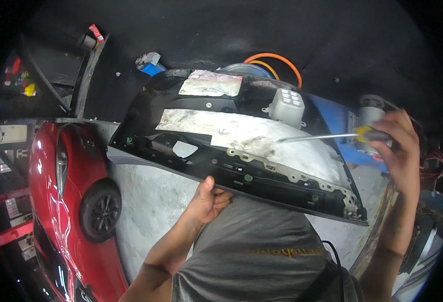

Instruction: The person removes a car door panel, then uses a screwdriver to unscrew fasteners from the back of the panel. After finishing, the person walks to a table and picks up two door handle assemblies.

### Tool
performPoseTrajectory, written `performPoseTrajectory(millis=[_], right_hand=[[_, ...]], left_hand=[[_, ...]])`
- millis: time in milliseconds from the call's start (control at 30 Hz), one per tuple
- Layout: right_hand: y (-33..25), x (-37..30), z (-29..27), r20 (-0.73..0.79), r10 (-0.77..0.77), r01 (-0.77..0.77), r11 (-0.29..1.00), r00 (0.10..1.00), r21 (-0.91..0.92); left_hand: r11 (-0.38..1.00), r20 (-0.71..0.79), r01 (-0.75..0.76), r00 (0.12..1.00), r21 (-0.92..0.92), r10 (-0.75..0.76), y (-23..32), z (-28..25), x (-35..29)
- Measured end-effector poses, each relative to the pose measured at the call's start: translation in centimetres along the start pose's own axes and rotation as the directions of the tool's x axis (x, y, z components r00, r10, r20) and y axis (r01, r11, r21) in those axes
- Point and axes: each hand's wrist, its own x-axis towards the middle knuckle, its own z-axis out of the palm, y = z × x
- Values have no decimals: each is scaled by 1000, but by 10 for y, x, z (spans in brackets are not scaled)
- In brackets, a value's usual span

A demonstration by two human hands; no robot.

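A black car door panel (221, 168) lies across in front of me, its inner side up. White felt padding (241, 128) covers much of it, with dark smudges. A smaller pale sheet (211, 84) sits farther back. My left hand (209, 202) grips the panel's near edge, thumb at the rim and fingers curled beneath. Up at the right, my right hand (401, 143) is closed around a screwdriver (327, 136) with a yellow and dark handle. Its long shaft points left, the tip at the smudged felt; contact is unclear. Behind the shaft is a white plastic box (287, 106).
A red car (75, 173) stands on the left, its black wheel (101, 210) toward me. Beyond the panel, an orange hose (293, 65) loops up. Blue metal equipment (327, 108) stands right of the panel. A small blue and grey object (151, 64) lies at the back left.
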Motion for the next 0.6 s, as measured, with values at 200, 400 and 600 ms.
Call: performPoseTrajectory(millis=[200, 400, 600], right_hand=[[-65, 131, 79, 157, -495, 510, 857, 855, -72], [-88, 174, 104, 236, -615, 637, 770, 753, -26], [-102, 184, 112, 291, -640, 676, 736, 712, -33]], left_hand=[[995, -29, 58, 998, 86, -56, 15, 5, -3], [986, -18, 132, 991, 106, -131, 16, -4, -1], [985, -35, 118, 993, 129, -115, 19, -2, -1]])
